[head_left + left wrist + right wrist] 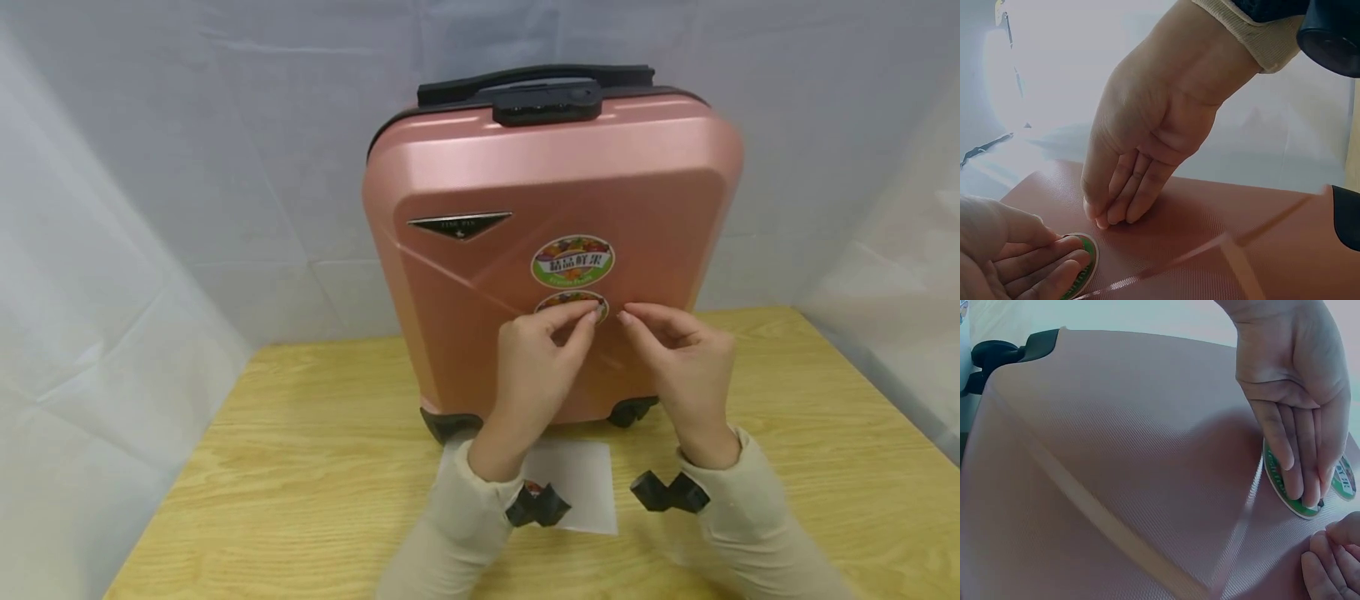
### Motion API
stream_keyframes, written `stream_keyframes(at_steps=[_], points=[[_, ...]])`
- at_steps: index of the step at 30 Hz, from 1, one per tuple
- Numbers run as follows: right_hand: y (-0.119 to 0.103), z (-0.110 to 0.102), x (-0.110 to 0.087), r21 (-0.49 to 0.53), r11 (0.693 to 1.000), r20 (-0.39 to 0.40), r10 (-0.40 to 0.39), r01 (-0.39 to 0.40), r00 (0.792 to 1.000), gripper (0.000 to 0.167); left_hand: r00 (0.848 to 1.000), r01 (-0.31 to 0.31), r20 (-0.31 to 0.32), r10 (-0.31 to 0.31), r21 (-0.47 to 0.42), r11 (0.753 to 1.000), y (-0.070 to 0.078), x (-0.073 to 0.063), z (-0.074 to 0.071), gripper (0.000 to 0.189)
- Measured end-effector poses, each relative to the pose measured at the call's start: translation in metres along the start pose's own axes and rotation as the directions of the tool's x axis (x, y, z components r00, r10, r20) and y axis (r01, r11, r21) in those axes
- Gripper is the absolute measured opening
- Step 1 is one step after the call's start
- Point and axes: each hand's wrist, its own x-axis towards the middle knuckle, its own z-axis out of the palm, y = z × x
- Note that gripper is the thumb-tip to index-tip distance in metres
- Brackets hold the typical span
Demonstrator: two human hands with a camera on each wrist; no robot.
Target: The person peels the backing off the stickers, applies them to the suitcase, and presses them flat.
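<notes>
A pink hard-shell suitcase point(645, 233) stands upright on the table. An oval fruit sticker point(573, 261) with Chinese lettering lies on its front. Just below is a second oval fruit sticker point(551, 300), partly hidden by my left hand point(536, 358). Thumb and index finger of that hand pinch at the lower sticker's right edge, while its other fingers lie over it in the right wrist view. My right hand point(686, 358) is just to the right, thumb and index fingertips together close to the shell; I cannot tell whether anything is between them.
On the wooden table point(300, 483), a white sheet point(588, 475) with another sticker point(532, 487) lies in front of the suitcase, partly under my left sleeve. The suitcase has a black top handle point(540, 77), a lock and a dark triangular badge point(461, 224). White curtains surround the table.
</notes>
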Motion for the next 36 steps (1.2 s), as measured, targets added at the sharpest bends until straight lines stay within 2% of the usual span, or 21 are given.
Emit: stream_keyframes(at_steps=[7,13,19,24,28,36], points=[[0.0,-0.002,0.002,0.026,1.0,0.0,-0.006,0.006,1.0,0.009,1.0,-0.011,0.009,0.011,0.019,1.0,-0.001,0.002,0.004,0.014],[0.0,-0.003,0.004,0.011,1.0,-0.01,-0.01,0.01,1.0,0.008,0.998,-0.011,0.055,0.008,0.047,0.999,-0.002,0.0,0.01,0.016],[0.001,-0.005,0.004,0.028,1.0,0.007,-0.007,0.007,1.0,0.009,0.998,-0.049,0.048,0.045,0.072,0.996,-0.006,-0.005,0.01,0.016],[0.002,-0.012,0.002,-0.008,1.0,0.048,-0.001,0.001,0.999,0.01,0.991,-0.125,0.051,0.121,0.1,0.987,-0.012,-0.015,-0.003,0.014],[0.006,-0.023,0.001,-0.07,0.997,0.084,-0.005,0.011,0.996,0.011,0.982,-0.188,0.05,0.184,0.114,0.975,-0.024,-0.025,-0.018,0.013],[0.02,-0.05,-0.009,-0.169,0.98,0.21,-0.068,0.105,0.975,0.018,0.956,-0.289,0.089,0.278,0.161,0.944,-0.053,-0.044,-0.054,0.012]])
